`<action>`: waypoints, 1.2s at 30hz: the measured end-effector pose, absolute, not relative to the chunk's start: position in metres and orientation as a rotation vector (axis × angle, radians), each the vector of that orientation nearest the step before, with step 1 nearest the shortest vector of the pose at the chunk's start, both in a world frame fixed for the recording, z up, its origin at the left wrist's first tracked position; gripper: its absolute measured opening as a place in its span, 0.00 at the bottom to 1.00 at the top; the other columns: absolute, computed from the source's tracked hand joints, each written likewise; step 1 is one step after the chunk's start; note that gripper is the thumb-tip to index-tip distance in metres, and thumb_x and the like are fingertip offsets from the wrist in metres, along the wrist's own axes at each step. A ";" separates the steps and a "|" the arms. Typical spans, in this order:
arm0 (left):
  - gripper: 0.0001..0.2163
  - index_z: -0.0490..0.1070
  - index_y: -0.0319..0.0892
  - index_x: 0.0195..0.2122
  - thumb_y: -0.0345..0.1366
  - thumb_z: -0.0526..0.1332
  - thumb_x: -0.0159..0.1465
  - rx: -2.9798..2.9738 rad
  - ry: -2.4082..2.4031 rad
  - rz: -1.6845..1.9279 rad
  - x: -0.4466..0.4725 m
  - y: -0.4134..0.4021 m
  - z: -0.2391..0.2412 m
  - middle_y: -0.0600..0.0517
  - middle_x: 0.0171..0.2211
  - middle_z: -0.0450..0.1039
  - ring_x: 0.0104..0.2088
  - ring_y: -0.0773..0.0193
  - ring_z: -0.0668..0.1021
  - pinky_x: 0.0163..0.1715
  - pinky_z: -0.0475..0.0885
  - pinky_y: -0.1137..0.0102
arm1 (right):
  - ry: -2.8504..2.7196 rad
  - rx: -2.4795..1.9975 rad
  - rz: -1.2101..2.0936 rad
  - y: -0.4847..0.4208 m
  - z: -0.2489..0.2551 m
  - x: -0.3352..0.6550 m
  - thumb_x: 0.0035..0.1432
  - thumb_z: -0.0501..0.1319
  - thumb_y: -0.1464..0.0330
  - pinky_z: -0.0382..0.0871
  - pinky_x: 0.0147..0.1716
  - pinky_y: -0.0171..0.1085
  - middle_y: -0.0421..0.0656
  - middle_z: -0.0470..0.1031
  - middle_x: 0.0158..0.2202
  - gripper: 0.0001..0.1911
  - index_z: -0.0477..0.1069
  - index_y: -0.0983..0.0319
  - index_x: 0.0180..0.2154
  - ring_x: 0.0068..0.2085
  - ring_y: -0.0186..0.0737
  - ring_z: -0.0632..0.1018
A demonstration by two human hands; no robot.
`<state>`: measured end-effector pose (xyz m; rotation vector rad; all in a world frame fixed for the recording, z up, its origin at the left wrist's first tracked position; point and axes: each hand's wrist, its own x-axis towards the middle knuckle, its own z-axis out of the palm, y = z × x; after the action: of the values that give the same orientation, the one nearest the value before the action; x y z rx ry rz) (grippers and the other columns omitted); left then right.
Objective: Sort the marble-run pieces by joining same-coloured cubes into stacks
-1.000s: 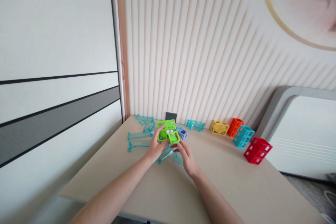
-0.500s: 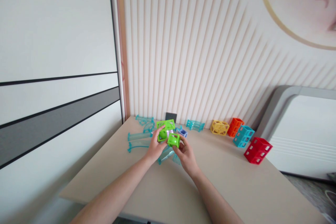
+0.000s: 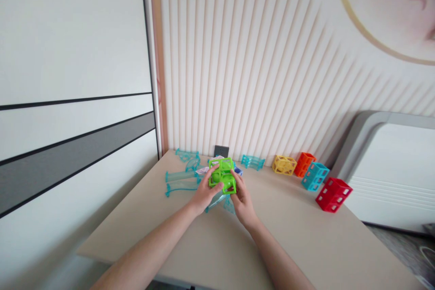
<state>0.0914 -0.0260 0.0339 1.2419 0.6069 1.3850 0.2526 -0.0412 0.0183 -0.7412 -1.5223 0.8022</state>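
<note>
Both my hands hold a bright green block of open-framed cubes [image 3: 222, 175], set two by two, above the table. My left hand [image 3: 204, 192] grips its left side, thumb along the lower front. At the right edge, my right hand [image 3: 243, 199] has its fingers closed on the lower right cube. Rounded green shapes show inside some of the cubes. Below and behind the block lie clear teal tube pieces [image 3: 180, 186], a pale pink-white piece [image 3: 201, 170] and a blue-violet cube [image 3: 239, 171], partly covered by the block and my hands.
Along the table's [image 3: 285, 226] right back side stand a yellow block [image 3: 284, 165], an orange block [image 3: 305, 164], a blue block [image 3: 315, 176] and a red block [image 3: 334, 195]. Another teal piece [image 3: 253, 162] lies by the ribbed wall, near a dark socket [image 3: 221, 151].
The separate green cube in my right hand has come up against the green piece in my left. Together they now form a two-by-two block.
</note>
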 end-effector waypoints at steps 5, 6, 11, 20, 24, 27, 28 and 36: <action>0.38 0.62 0.49 0.62 0.43 0.75 0.52 1.213 0.620 1.383 0.091 -0.024 0.034 0.44 0.60 0.70 0.57 0.47 0.75 0.57 0.71 0.53 | -1.499 -0.768 0.834 -0.047 0.023 0.256 0.64 0.57 0.62 0.60 0.62 0.51 0.40 0.61 0.65 0.23 0.67 0.48 0.60 0.66 0.50 0.60; 0.39 0.61 0.49 0.62 0.42 0.75 0.51 1.212 0.619 1.380 0.091 -0.023 0.033 0.44 0.60 0.69 0.57 0.47 0.75 0.57 0.71 0.54 | -1.488 -0.781 0.826 -0.048 0.024 0.256 0.66 0.56 0.60 0.59 0.62 0.51 0.41 0.62 0.65 0.21 0.69 0.49 0.59 0.66 0.50 0.61; 0.41 0.60 0.50 0.63 0.41 0.76 0.49 1.223 0.558 1.319 0.095 -0.025 0.030 0.43 0.64 0.64 0.59 0.47 0.73 0.57 0.71 0.54 | -1.439 -0.809 0.695 -0.046 0.024 0.253 0.66 0.57 0.56 0.57 0.63 0.52 0.44 0.68 0.59 0.15 0.74 0.52 0.49 0.63 0.50 0.65; 0.44 0.56 0.52 0.65 0.42 0.76 0.49 1.394 0.579 1.334 0.094 -0.020 0.019 0.42 0.66 0.56 0.62 0.44 0.69 0.57 0.71 0.52 | -1.371 -0.801 0.812 -0.049 0.025 0.251 0.64 0.59 0.58 0.71 0.48 0.44 0.46 0.73 0.51 0.24 0.61 0.54 0.60 0.46 0.44 0.76; 0.39 0.59 0.52 0.64 0.43 0.75 0.52 1.599 0.645 1.333 0.092 -0.022 0.016 0.44 0.64 0.56 0.65 0.45 0.64 0.59 0.69 0.54 | -1.347 -0.795 0.805 -0.049 0.024 0.251 0.63 0.60 0.60 0.72 0.48 0.44 0.46 0.73 0.51 0.25 0.59 0.53 0.60 0.47 0.44 0.76; 0.37 0.60 0.52 0.64 0.44 0.73 0.54 1.728 0.700 1.337 0.092 -0.026 0.017 0.44 0.62 0.58 0.64 0.47 0.64 0.61 0.67 0.54 | -1.324 -0.794 0.847 -0.048 0.023 0.251 0.63 0.59 0.60 0.72 0.48 0.45 0.46 0.73 0.50 0.26 0.58 0.53 0.61 0.46 0.44 0.76; 0.37 0.60 0.52 0.63 0.45 0.73 0.54 1.762 0.719 1.343 0.091 -0.027 0.018 0.44 0.62 0.58 0.64 0.47 0.65 0.61 0.66 0.53 | -1.312 -0.791 0.862 -0.047 0.023 0.250 0.63 0.59 0.60 0.73 0.48 0.45 0.46 0.73 0.51 0.26 0.57 0.53 0.61 0.46 0.44 0.77; 0.32 0.63 0.53 0.61 0.43 0.72 0.56 1.924 0.835 1.434 0.091 -0.028 0.020 0.44 0.62 0.58 0.62 0.47 0.65 0.62 0.63 0.50 | -1.260 -0.788 0.926 -0.049 0.023 0.248 0.63 0.61 0.57 0.74 0.47 0.45 0.48 0.72 0.54 0.32 0.53 0.53 0.64 0.49 0.46 0.77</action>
<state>0.0913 -0.0281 0.0199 1.9239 0.8346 1.4341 0.2482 -0.0488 0.0235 -0.7883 -1.2597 0.9264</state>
